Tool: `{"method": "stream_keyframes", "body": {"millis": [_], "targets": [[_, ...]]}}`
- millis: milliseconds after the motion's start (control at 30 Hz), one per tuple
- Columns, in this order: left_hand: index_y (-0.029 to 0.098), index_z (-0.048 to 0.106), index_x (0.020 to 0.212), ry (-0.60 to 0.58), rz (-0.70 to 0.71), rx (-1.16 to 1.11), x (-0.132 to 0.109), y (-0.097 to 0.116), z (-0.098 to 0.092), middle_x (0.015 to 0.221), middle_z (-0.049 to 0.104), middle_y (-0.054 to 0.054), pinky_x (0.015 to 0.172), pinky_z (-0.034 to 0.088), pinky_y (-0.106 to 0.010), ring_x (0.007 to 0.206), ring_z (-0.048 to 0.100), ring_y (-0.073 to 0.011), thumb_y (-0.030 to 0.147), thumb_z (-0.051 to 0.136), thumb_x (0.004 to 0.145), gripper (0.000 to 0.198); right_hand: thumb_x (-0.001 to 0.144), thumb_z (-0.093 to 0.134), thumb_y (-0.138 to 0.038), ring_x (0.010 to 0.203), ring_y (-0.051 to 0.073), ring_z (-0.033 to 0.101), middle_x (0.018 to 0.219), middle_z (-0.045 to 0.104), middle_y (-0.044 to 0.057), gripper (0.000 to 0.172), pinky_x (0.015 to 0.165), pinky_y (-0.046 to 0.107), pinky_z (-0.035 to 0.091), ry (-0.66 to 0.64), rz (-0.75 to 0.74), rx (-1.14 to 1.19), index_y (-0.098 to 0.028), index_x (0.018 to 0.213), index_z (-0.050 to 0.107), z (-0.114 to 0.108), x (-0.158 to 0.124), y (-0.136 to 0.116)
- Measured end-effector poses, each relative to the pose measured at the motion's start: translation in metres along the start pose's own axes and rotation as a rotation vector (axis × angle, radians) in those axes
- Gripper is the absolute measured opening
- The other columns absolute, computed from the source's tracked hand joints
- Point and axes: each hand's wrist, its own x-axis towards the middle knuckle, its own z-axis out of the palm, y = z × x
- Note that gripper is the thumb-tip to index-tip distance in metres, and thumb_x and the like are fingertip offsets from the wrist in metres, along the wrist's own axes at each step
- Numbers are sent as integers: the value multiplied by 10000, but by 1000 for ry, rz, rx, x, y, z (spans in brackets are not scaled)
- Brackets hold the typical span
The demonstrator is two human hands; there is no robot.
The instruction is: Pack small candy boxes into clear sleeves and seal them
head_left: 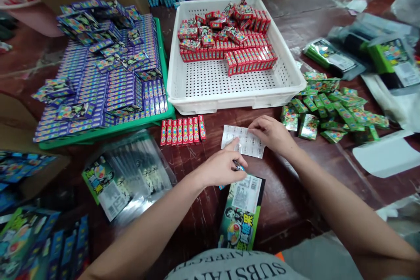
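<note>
A white sheet of small printed labels (251,148) lies on the dark red table in front of me. My right hand (271,134) pinches its upper right edge. The index finger of my left hand (223,166) reaches onto the sheet, while the other fingers curl around a small blue item (222,187), mostly hidden under the palm. Just below that hand lies a black and green printed package (241,214) with a white barcode label. A short row of small red boxes (183,130) stands to the left of the sheet.
Behind is a white perforated crate (236,89) of red boxes. Left of it, a green tray (138,124) carries stacked purple boxes. Loose green boxes (341,107) lie at right, near bagged packages (334,57). A clear-wrapped package (127,175) lies at left, beside blue boxes (24,166).
</note>
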Motion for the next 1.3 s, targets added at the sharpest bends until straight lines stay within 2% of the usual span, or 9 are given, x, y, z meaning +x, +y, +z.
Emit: {"method": "stream_keyframes", "body": {"millis": [267,400,533,667,833,933,1000,1167,1300], "targets": [[211,758,979,-9,-8,25,2,-1,1,1689,233,-132,851,559,-366,854,744,-179,259,714,750,238,982,576,-280,922,237,610,935,691,60,110,873,399,455,50,-118,74,-223,913,641,-14,11,-12],[212,759,987,-6,2,31,3,-2,1,1666,291,-146,880,552,-383,907,747,-206,263,714,750,247,975,600,-284,1058,290,584,1185,734,64,270,917,454,394,3,-114,-116,-254,1242,624,-3,18,-18],[216,762,982,7,38,17,5,-7,4,1600,425,-137,889,550,-368,1055,725,-248,249,717,753,235,972,598,-229,954,277,564,1051,769,33,410,907,473,371,-12,-89,-150,-278,1376,552,5,14,-25],[219,737,1032,61,52,-13,2,-10,9,1631,370,-131,799,575,-365,827,738,-180,238,721,769,264,969,621,-272,931,234,598,1020,720,34,432,906,444,429,-3,-109,256,-283,1383,502,-13,-9,-45],[208,745,919,163,151,-86,-22,-3,13,1524,499,-109,924,550,-372,1190,657,-241,194,676,829,114,952,661,-329,872,169,616,954,627,17,456,779,325,507,-175,190,840,-262,1353,454,-54,-45,-76],[198,741,901,167,191,-157,-36,1,13,1191,708,-82,948,540,-369,1082,693,-206,183,657,856,97,947,661,-292,808,145,588,894,616,-1,452,737,300,499,-382,293,913,-239,1335,437,-62,-61,-87],[194,733,921,137,167,-209,-42,2,13,1004,753,-46,874,561,-343,927,717,-176,193,645,875,100,938,665,-265,799,140,578,894,614,-5,471,730,298,496,-404,315,918,-240,1338,418,-60,-69,-93],[186,736,952,163,127,-247,-50,2,18,981,777,-43,809,567,-313,876,721,-168,234,655,887,115,947,647,-242,893,152,600,965,631,10,559,814,325,513,-258,281,920,-270,1418,348,-48,-88,-107],[191,752,926,189,128,-199,-53,7,21,971,786,-41,792,562,-303,880,725,-170,251,668,880,114,943,618,-227,877,161,611,963,634,16,620,792,336,531,-285,225,844,-266,1478,307,-38,-97,-113]]}}
